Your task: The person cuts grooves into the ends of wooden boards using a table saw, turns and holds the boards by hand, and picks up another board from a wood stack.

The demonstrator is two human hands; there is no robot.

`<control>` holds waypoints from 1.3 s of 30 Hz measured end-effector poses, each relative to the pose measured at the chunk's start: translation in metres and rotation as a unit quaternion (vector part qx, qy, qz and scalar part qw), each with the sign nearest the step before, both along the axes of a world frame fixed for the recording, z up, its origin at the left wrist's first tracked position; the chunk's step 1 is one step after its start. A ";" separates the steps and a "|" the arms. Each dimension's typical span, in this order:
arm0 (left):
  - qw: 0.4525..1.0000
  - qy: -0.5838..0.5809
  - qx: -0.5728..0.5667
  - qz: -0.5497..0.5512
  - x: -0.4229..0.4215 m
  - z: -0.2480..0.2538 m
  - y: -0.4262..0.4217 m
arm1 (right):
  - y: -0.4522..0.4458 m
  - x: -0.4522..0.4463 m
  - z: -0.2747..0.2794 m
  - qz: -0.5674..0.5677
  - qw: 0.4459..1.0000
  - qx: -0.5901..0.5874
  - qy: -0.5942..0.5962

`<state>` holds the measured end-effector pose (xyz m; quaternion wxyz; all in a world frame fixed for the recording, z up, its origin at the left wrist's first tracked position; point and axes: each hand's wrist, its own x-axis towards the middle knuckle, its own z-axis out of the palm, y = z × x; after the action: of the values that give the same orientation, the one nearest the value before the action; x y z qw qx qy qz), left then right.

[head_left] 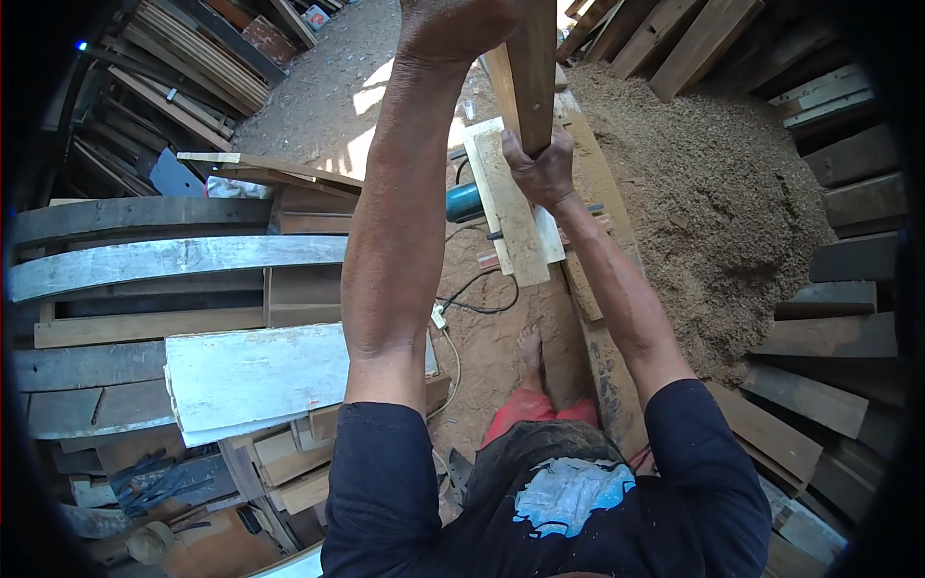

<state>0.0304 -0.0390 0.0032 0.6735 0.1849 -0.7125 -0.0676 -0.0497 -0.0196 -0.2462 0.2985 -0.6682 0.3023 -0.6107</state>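
A long squared wooden beam [533, 82] rises toward the top edge, its upper end out of frame. My right hand [542, 169] is wrapped round its lower part, thumb up along the near side. Higher up, my left hand [464, 29] is closed against the same beam; the top edge cuts off part of it, so most of its fingers are hidden. Below the beam, a pale flat board [515, 226] lies over a low bench-like stand. A teal cylinder, perhaps a motor [464, 203], sticks out from under that board on the left.
Sawdust and shavings [703, 212] are heaped at the right. Stacked timber [848, 255] lines the right side. Curved planks [183, 260] and a whitish panel [260, 376] lie at the left. A black cable [487, 310] and white plug [438, 316] rest near my bare foot [530, 347].
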 end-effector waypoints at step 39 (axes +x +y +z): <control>0.986 0.059 0.149 0.054 0.020 -0.007 -0.002 | -0.036 0.022 -0.011 0.016 1.000 -0.022 0.006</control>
<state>0.0501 -0.0412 -0.0034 0.6822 0.3172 -0.6421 -0.1473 -0.0276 -0.0559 -0.2573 0.2915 -0.6830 0.2803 -0.6083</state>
